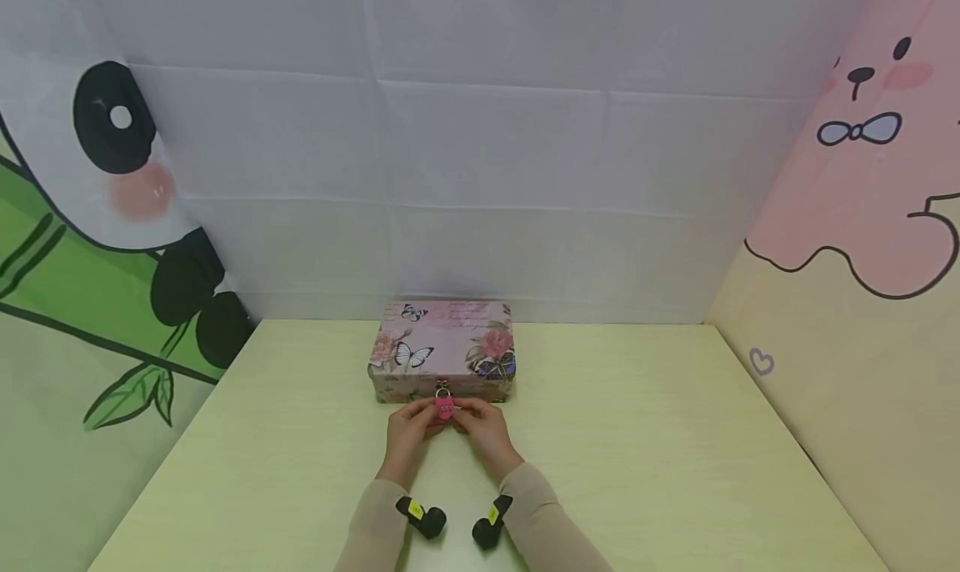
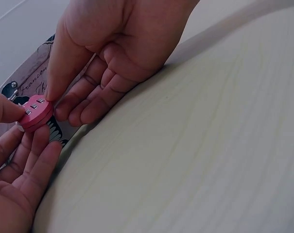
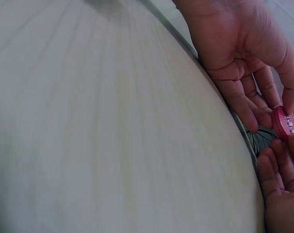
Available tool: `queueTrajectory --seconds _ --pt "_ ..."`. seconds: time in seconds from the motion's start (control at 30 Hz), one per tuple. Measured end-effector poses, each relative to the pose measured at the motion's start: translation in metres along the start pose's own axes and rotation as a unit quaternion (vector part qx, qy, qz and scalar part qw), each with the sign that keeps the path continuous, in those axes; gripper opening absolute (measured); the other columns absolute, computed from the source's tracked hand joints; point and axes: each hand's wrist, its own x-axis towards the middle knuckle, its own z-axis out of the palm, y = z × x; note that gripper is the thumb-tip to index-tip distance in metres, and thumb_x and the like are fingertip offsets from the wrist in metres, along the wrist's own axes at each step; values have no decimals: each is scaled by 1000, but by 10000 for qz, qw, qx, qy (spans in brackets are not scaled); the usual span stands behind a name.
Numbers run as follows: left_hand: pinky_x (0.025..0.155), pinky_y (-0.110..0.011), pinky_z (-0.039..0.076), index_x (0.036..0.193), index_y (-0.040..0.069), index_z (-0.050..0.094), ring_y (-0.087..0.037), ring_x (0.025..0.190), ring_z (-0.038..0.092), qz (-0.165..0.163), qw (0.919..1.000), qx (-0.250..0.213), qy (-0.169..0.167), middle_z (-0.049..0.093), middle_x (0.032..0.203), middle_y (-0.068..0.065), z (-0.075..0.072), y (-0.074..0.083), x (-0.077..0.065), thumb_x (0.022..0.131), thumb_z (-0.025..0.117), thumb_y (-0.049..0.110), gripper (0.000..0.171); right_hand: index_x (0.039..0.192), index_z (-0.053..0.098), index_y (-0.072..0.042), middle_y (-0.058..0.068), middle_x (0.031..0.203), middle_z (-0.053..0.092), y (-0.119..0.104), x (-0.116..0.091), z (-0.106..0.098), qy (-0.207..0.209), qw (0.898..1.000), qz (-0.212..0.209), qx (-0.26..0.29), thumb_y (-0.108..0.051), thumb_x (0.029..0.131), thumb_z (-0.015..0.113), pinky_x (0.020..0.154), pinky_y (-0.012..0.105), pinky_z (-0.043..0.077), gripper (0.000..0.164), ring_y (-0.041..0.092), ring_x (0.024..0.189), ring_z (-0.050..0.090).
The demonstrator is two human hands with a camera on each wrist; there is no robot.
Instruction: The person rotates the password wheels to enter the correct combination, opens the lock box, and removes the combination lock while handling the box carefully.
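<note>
The left hand and right hand pinch the lock with their fingers, at six o'clock of the box; steadying it with one would help the other work the dials precisely.

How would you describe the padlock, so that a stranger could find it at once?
At the back of the table sits a flowered box. At the middle of its front, the left hand and right hand hold the padlock. Unlike the patterned box, it is small and bright pink, with three dials.
</note>
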Motion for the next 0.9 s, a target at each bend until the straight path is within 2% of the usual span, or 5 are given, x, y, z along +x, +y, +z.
queueTrajectory --seconds 0.17,0.33,0.5,0.73,0.9 --pt "67 -24 59 114 -18 63 -10 70 67 93 9999 2 -64 72 97 -12 0 0 0 93 65 -1 26 111 68 13 18 96 71 -2 -2 0 10 10000 -33 -19 -3 95 66 75 31 59 22 14 78 67" --pt "66 -24 59 113 -18 63 -11 68 67 190 9997 125 -67 72 95 -13 0 -2 1 92 66 -3 26 111 65 17 26 99 69 -21 -13 2 -16 9998 -172 -65 2 95 62 79 41 60 22 24 81 69" --pt "65 -23 59 113 -17 64 -11 68 68 177 9995 267 -54 73 94 -14 1 -1 1 92 66 -2 25 111 64 18 26 97 69 -34 -21 3 7 9997 -233 -121 3 95 61 77 37 60 21 21 79 68" --pt "64 -24 59 112 -19 63 -12 68 67 133 9997 199 -106 73 93 -14 1 3 -1 92 67 -3 27 110 65 18 27 97 69 -30 -18 4 -21 9997 -237 -81 4 95 61 78 41 59 21 29 82 68" --pt "65 -25 59 113 -19 62 -13 69 68 86 9998 105 -136 72 96 -13 1 4 -2 92 68 -1 28 111 65 17 27 96 70 -13 -8 2 -22 9998 -174 -101 4 95 61 77 41 60 21 30 82 68"
